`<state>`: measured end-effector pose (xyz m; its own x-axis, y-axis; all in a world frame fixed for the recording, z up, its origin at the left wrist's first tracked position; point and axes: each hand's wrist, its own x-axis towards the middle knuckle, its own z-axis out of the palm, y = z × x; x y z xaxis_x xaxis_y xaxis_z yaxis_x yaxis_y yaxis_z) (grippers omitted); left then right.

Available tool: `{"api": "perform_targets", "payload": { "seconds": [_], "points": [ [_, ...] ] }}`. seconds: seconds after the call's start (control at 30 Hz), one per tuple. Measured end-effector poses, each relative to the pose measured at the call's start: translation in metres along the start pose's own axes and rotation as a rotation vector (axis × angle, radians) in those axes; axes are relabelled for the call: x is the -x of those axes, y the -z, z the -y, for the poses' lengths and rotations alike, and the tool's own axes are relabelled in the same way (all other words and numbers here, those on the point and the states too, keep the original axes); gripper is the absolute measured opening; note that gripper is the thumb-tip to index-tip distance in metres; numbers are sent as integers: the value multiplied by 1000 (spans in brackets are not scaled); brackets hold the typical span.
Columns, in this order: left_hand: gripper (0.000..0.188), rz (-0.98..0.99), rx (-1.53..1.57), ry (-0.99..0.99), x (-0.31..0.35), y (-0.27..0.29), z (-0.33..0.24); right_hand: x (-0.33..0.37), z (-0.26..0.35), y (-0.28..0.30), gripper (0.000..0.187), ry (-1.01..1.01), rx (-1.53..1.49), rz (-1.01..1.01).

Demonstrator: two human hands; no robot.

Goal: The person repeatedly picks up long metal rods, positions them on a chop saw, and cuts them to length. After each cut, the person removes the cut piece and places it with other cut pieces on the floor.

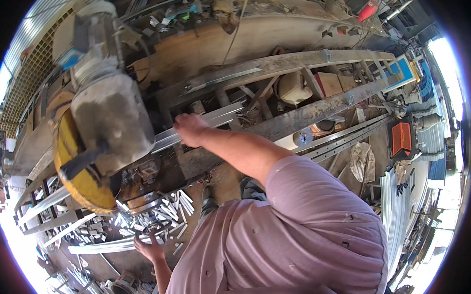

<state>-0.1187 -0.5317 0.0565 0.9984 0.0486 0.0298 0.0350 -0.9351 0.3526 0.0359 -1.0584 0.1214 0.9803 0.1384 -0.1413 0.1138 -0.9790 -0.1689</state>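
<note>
My right hand [191, 130] is closed round a bright metal profile bar [221, 115] that lies along a long metal frame. The bar runs left toward a large cut-off saw [112, 117] with a grey motor body, a yellow blade guard [75, 152] and a black handle [84, 161]. Low on the left, my left hand [150, 249] has its fingers apart, by the right end of some long pale strips [101, 248]. Whether it touches them I cannot tell. The blade itself is hidden behind the guard.
Many short metal offcuts [167, 209] litter the floor below the saw. The ladder-like frame [307, 116] stretches to the right. Long rails [349, 141] lie beside it, near an orange and black box [402, 139]. A cluttered ledge [211, 41] stands behind.
</note>
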Motion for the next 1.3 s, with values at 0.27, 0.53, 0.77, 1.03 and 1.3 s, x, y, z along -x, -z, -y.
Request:
{"api": "perform_targets", "payload": {
  "seconds": [0.27,0.53,0.77,1.03,1.3],
  "points": [
    [75,151,-229,172,45,-3,-56,32,-56,1,58,26,24,17],
    [42,662,64,7,56,-37,-111,152,-225,10,65,-56,50,52],
    [38,718,152,-362,-8,-58,-260,314,-405,44,60,-477,244,155],
    [74,252,-17,-1067,-91,-103,-469,399,-403,29,77,-1127,67,-84],
    [80,196,-120,-1329,-108,-192,-554,377,-317,-57,90,-1094,-146,-345]
  ]
}}
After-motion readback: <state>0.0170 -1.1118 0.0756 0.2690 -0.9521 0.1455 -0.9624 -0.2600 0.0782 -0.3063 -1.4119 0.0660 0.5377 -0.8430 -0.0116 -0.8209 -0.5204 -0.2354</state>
